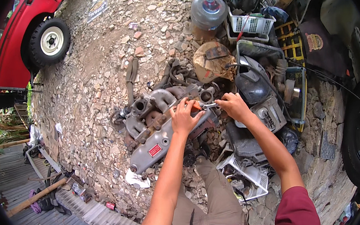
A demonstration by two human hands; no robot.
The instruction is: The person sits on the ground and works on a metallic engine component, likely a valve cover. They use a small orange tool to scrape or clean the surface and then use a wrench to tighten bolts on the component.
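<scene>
I see both hands at picture centre, over the engine part [155, 128] lying on the gravel [97, 68]. The left hand [184, 116] is closed on an orange-handled tool [195, 105]; the right hand [232, 106] grips a wrench [209, 106] (small, silvery). A red truck [17, 41] stands at ten o'clock.

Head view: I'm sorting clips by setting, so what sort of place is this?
Probably an outdoor, makeshift vehicle repair yard: an engine manifold lies on rubble ground, a red vehicle is parked nearby, and crates of parts crowd around.
</scene>
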